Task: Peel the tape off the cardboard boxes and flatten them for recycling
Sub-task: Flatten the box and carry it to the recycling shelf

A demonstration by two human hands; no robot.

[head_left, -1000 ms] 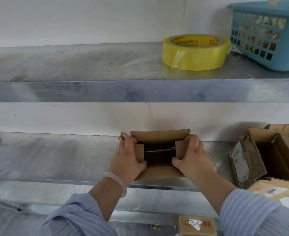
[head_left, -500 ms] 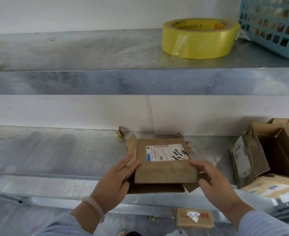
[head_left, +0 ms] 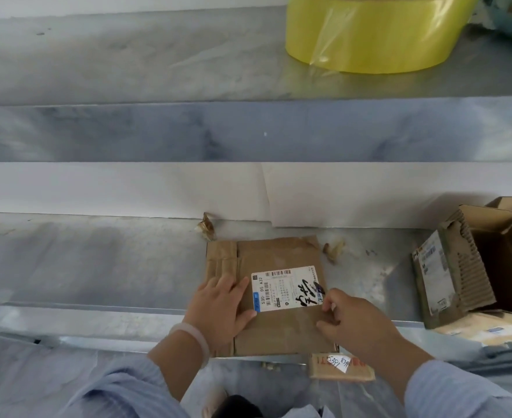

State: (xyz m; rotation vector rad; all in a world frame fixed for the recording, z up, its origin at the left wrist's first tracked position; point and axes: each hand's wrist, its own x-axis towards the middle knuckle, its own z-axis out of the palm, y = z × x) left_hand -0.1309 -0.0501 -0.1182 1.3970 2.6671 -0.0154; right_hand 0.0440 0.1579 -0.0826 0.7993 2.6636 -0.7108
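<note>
Currently, the open box [head_left: 459,267] at right lies on its side on the lower shelf [head_left: 97,260]. Its interior is dark, its contents are indiscernible, and the frame crops it. The flat box [head_left: 278,330] lies at that shelf's front edge. The left hand [head_left: 221,306] presses it, fingers straight. The right hand [head_left: 357,321] has fingers curled at the right edge of the label [head_left: 281,289]; a pinch cannot be confirmed. The label reads "S30 D5 A32", with a barcode and a black scrawl. The tape roll's [head_left: 378,34] top is cropped.
</note>
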